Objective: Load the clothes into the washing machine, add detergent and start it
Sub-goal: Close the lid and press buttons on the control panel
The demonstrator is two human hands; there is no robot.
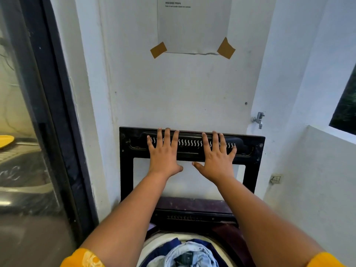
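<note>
- The washing machine point(192, 214) sits at the near centre, a top-loader with a dark maroon top, pushed against a white wall point(183, 89).
- Its lid point(252, 162) is raised and stands upright at the far side against the wall — a black frame with a clear window pane and a row of white wavy marks along its upper bar.
- The left hand point(163, 153) lies flat on the upper bar of the lid, left of centre, palm against it; its fingers are spread apart and straight, the tips reaching the lid's top edge, the thumb pointing right over the window.
- The right hand point(216, 158) lies flat in the same way just to the right, fingers spread apart and straight, thumb pointing left; the two thumbs are near one another but do not touch. Neither hand is closed around anything.
- Both forearms are bare, with yellow sleeves point(82, 257) at the near edge of the view.
- The clothes point(188, 253) — pale blue denim and dark blue fabric — lie heaped in the white-rimmed drum opening at the near bottom, between the two arms.
- A sheet of paper point(194, 26) is fixed to the wall above the lid with brown tape at its lower corners.
- A metal tap point(258, 118) juts from the wall to the right of the lid's top corner, and a wall socket point(275, 179) sits lower on the right.
- A dark-framed glass door point(48, 112) fills the left side.
</note>
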